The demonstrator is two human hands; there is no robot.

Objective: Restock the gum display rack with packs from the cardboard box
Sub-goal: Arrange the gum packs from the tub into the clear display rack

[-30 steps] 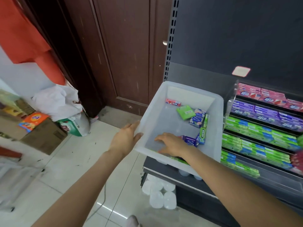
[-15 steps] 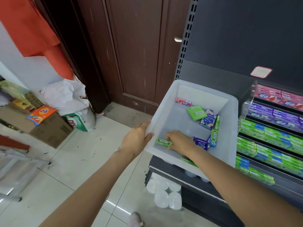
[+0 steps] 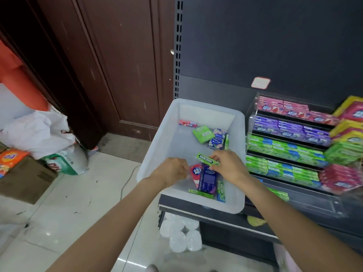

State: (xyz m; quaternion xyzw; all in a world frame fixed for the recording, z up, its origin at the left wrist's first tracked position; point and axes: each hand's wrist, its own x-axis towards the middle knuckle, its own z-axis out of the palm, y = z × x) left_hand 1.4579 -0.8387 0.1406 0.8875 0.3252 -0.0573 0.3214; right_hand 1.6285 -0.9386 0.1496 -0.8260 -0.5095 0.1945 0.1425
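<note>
Picking stage: the right hand [image 3: 228,166] is pinching a green Doublemint gum pack [image 3: 207,159] over the white plastic bin [image 3: 155,152]; the left hand [image 3: 172,170] is grasping a red pack [image 3: 196,171]. Next, both are needing carrying right to the tiered gum rack [image 3: 284,152].

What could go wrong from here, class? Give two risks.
1. The bin overhangs the shelf edge; with both hands inside, a push could tip it.
2. The right hand pinches the Doublemint pack only by one end, so it might slip before reaching the rack.

Green Doublemint pack [image 3: 207,159]; white translucent bin [image 3: 155,146]; pink, purple, green rack rows [image 3: 284,142].
</note>
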